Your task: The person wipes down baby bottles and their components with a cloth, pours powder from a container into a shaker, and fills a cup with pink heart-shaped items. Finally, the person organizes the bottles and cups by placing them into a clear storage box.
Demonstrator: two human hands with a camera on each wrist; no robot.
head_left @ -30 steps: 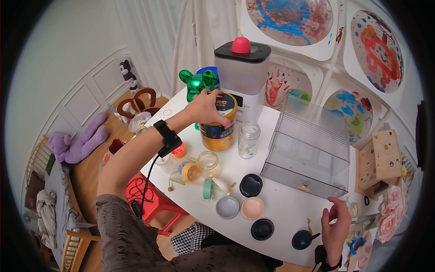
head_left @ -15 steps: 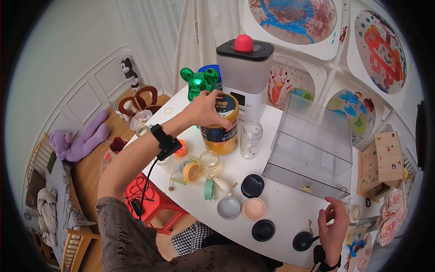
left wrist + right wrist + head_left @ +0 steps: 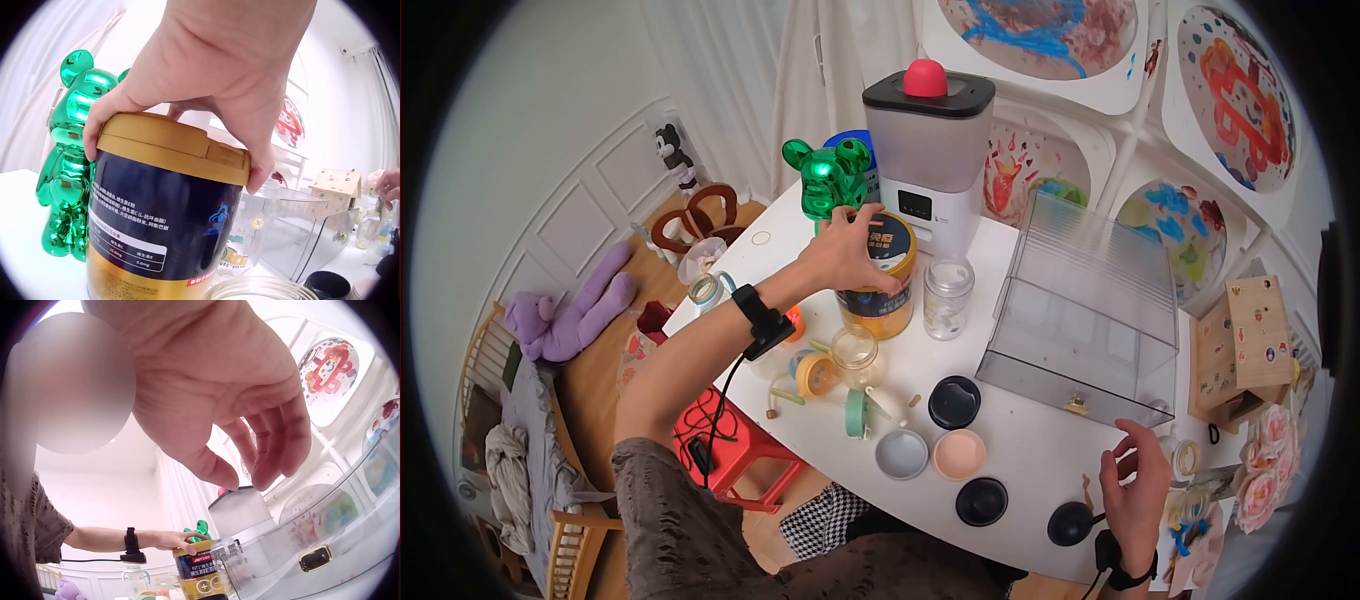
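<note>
My left hand point(image 3: 847, 252) grips a gold-and-black tub point(image 3: 877, 312) from above, thumb and fingers spread across its gold lid point(image 3: 172, 147). The tub stands upright on the white table, with a shiny green bear figure point(image 3: 828, 180) behind it and a clear jar point(image 3: 948, 300) to its right. Close in front of it is a small open glass jar point(image 3: 855, 357). Over the table's right side hovers my right hand point(image 3: 1137, 488), fingers loosely bent and holding nothing. Beneath that hand lies a round black piece with a spout point(image 3: 1070, 523).
A dispenser with a red knob point(image 3: 925, 80) stands at the back. To the right is a clear drawer box point(image 3: 1080, 330), beside a wooden house point(image 3: 1240, 345). Several round lids, including a peach one point(image 3: 958, 455), lie near the front edge. A red stool point(image 3: 740, 450) stands left.
The tub has shifted slightly toward me under my left hand, so the dispenser's display now shows fully. The head view has moved a little. My right hand stays about where it was.
</note>
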